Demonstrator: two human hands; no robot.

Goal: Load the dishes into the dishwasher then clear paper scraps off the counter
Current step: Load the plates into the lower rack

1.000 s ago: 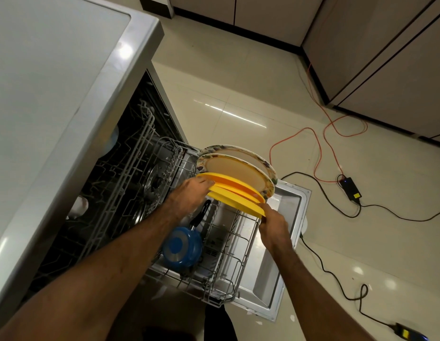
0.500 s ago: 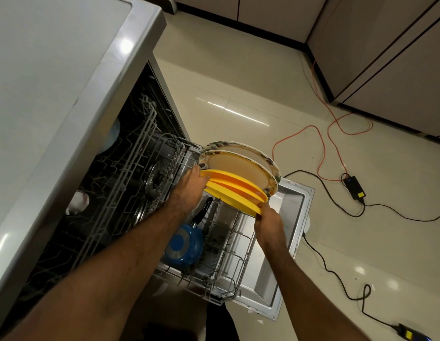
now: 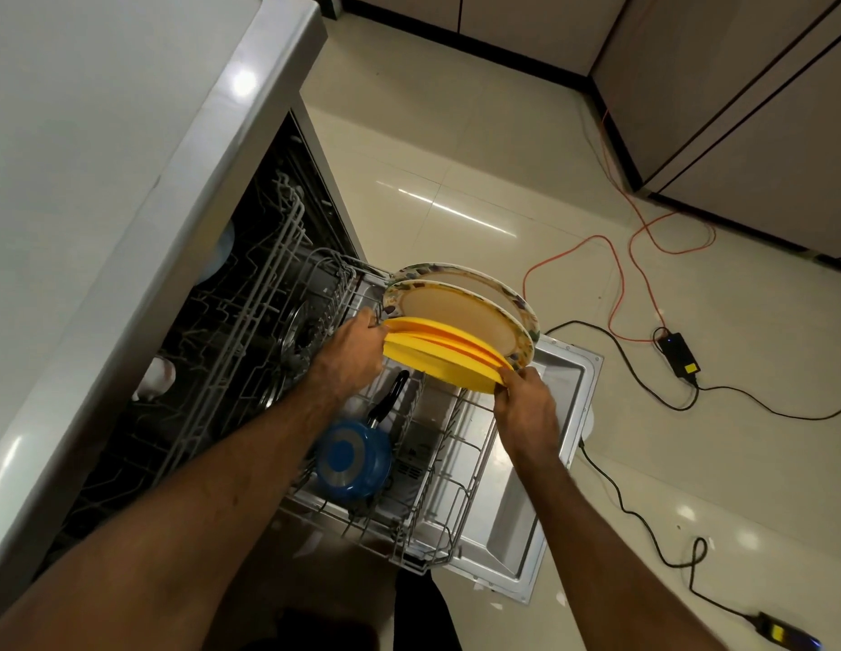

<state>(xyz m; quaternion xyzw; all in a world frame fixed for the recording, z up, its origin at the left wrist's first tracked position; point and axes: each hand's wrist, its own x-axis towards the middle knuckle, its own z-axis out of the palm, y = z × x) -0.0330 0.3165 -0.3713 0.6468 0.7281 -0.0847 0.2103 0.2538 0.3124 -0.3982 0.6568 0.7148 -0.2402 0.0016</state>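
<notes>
– Yellow plates (image 3: pixel 437 364) sit near the middle of the view. What holds them?
– Both hands do. The left hand (image 3: pixel 357 350) grips the stack's edge at 9 o'clock, with its fingers curled onto the rim. The right hand (image 3: pixel 526 406) pinches the rim at about 4 o'clock. The hands are apart, one on each side of the stack.
– Where is the stack?
– It is tilted on edge over the far end of the lower rack (image 3: pixel 456 509), at 12 o'clock from the rack's middle. I cannot tell whether it rests between the tines. Two cream plates with patterned rims (image 3: pixel 461 312) lean just behind it.
– Is anything else in that rack?
– A blue pan (image 3: pixel 353 458) lies bottom up at 6 o'clock from the left hand. Its black handle points toward 1 o'clock.
– And around the rack?
– The open dishwasher door (image 3: pixel 564 415) lies flat beneath it. A pale counter (image 3: pixel 104 157) fills the view from 9 to 11 o'clock, and the upper rack (image 3: pixel 268 293) shows below its edge. On the tiled floor at 3 o'clock, an orange cable (image 3: pixel 616 274) runs to a black adapter (image 3: pixel 677 350)
</notes>
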